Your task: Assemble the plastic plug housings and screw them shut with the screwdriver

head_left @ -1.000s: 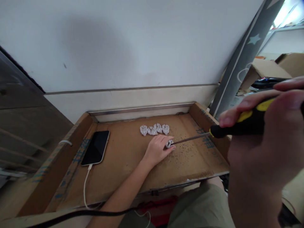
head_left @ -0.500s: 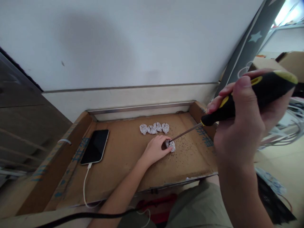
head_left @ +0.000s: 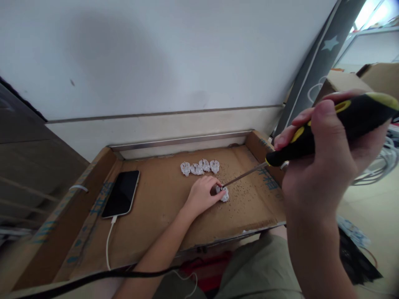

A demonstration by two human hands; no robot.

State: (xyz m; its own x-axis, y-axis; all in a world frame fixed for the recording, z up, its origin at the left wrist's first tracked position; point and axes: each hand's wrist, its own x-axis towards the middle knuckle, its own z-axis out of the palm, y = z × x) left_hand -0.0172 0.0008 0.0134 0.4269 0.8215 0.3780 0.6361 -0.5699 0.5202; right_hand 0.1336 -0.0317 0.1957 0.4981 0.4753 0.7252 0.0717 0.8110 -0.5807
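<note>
My left hand [head_left: 204,193] pinches a small clear-white plug [head_left: 225,196] against the cardboard, thumb and fingers on either side of it. Wrapped round the black and yellow handle of a screwdriver [head_left: 289,151] is my right hand [head_left: 324,162], held up at the right. The long metal shaft slants down to the left, and its tip meets the top of the plug by my left fingertips. Whether the tip sits in a screw is too small to tell. Several similar clear plugs [head_left: 204,165] stand in a row just behind, metal pins pointing up.
A cardboard-lined tray [head_left: 156,224] with raised sides forms the work surface, strewn with small dark specks [head_left: 240,187] on the right. On the left lies a phone [head_left: 121,194] with a white cable [head_left: 108,245]. A black cable [head_left: 93,280] crosses the front. White wall [head_left: 156,74] rises behind.
The view has shifted slightly. Both hands keep their grips, and the screwdriver tip stays at the plug. The row of plugs is unchanged.
</note>
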